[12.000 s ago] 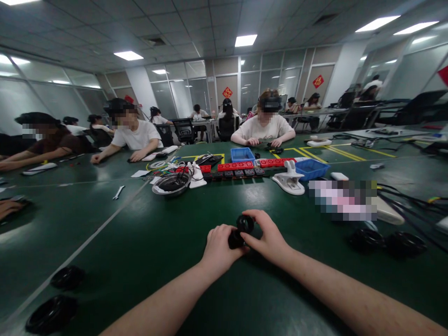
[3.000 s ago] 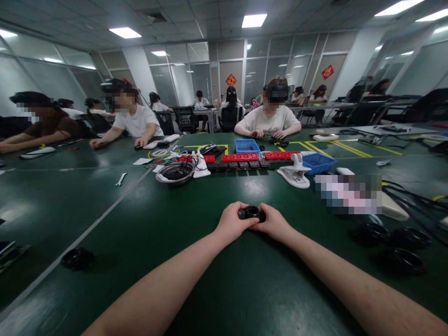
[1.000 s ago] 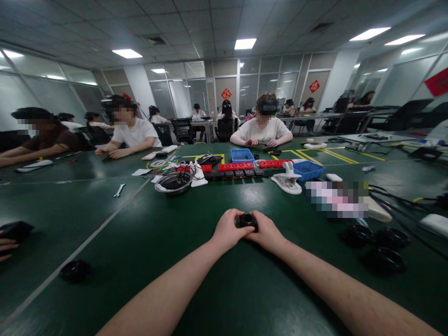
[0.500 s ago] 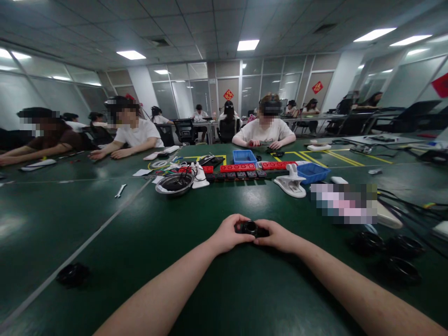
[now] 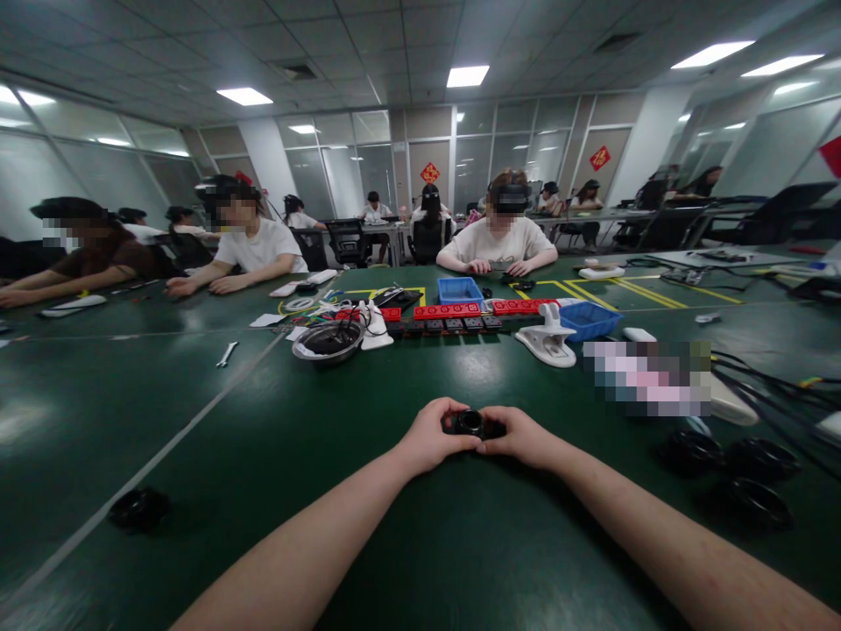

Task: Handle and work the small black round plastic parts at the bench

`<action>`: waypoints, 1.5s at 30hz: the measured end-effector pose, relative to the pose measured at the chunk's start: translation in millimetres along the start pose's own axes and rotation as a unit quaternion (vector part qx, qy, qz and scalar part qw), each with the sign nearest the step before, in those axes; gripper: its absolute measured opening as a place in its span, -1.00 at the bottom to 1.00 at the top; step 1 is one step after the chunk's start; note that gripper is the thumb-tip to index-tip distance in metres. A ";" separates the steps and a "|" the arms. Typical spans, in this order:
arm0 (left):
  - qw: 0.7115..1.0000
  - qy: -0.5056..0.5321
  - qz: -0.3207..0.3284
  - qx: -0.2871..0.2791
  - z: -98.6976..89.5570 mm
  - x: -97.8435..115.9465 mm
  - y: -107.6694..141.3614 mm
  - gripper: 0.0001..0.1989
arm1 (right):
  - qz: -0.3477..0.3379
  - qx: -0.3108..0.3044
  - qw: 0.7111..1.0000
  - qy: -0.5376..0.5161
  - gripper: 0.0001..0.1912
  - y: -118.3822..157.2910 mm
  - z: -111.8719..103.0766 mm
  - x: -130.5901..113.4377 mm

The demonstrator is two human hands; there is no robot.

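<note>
A green worktable [image 5: 447, 561] fills the foreground; clock directions are taken from the black ring-shaped part [image 5: 470, 422], which sits between the two hands near its centre. The left hand [image 5: 430, 438] and right hand [image 5: 522, 436] grip the part from nine and three o'clock, fingers curled and thumbs close; whether its underside meets the tabletop cannot be told. A loose black ring [image 5: 139, 508] lies between eight and nine o'clock beside a pale seam, and three more black rings [image 5: 695, 450] cluster near four. A spanner [image 5: 227, 354] rests between nine and ten, a metal bowl [image 5: 328, 357] at ten, red power strips [image 5: 448, 310] and a blue tray [image 5: 461, 299] at twelve, and a white clamp [image 5: 552, 349] near one. Seated co-workers in headgear occupy the far side; behind them stand glass partitions [image 5: 371, 184] with red diamond-shaped hangings [image 5: 430, 172], under a panelled ceiling [image 5: 368, 54] with lit rectangular lamps [image 5: 468, 76].
</note>
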State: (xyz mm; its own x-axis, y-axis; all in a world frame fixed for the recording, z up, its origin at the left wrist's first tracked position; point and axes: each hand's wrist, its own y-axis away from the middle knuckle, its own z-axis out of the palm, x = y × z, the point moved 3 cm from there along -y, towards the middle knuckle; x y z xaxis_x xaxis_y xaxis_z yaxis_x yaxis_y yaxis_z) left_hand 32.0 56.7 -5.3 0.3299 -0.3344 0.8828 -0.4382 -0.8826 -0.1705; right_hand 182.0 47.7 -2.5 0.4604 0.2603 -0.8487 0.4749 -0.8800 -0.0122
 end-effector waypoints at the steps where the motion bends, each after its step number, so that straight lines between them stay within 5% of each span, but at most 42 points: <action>1: 1.000 -0.010 -0.007 0.019 1.1 1.2 0.4 -0.57 | 0.012 0.029 0.999 0.017 -0.73 -0.8 1.4 1.9; 5: 0.993 -0.065 -0.026 0.097 4.9 7.8 2.6 -0.60 | 0.051 0.185 0.972 0.136 -0.71 -1.8 10.6 5.4; 8: 0.990 -0.082 -0.021 0.117 5.6 10.5 3.3 -0.62 | 0.061 0.230 0.952 0.194 -0.75 -1.0 17.6 2.7; 14: 0.999 -0.040 0.011 0.016 0.3 8.2 2.2 -0.62 | -0.040 0.114 0.985 0.126 -0.48 1.7 9.8 -7.2; 21: 0.998 0.000 0.013 -0.056 -4.9 10.4 2.1 -0.59 | -0.066 -0.072 0.995 -0.005 -0.63 5.0 -3.2 -12.8; 45: 1.000 -0.001 -0.001 -0.015 -0.1 3.0 1.2 -0.54 | -0.021 -0.045 0.999 -0.015 -0.68 1.9 -1.8 -5.1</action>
State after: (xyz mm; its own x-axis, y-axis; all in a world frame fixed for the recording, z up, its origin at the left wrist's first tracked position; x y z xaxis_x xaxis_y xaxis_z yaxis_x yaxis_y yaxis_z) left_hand 32.4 54.7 -2.9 0.3328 -0.3324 0.8825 -0.4615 -0.8735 -0.1550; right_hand 181.9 45.4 2.8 0.4161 0.2830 -0.8642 0.5590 -0.8292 -0.0024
